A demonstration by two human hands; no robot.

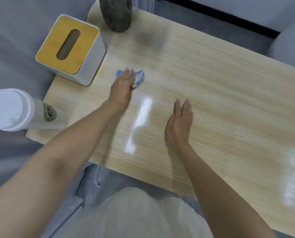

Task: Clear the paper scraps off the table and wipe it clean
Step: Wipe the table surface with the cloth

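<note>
A light wooden table point(211, 93) fills most of the view. My left hand point(122, 86) presses a crumpled blue and white cloth point(139, 78) flat against the tabletop, right of the tissue box; the cloth pokes out past my fingertips. My right hand point(180, 122) hovers just over the table nearer to me, palm turned sideways, fingers straight and together, holding nothing. No paper scraps show on the tabletop. The picture is slightly blurred by motion.
A white tissue box with a yellow wooden lid point(69, 48) stands at the table's left far corner. A white lidded paper cup point(14, 112) stands at the left near corner. A dark round vase point(116, 12) sits at the far edge. Grey sofa cushions surround the table.
</note>
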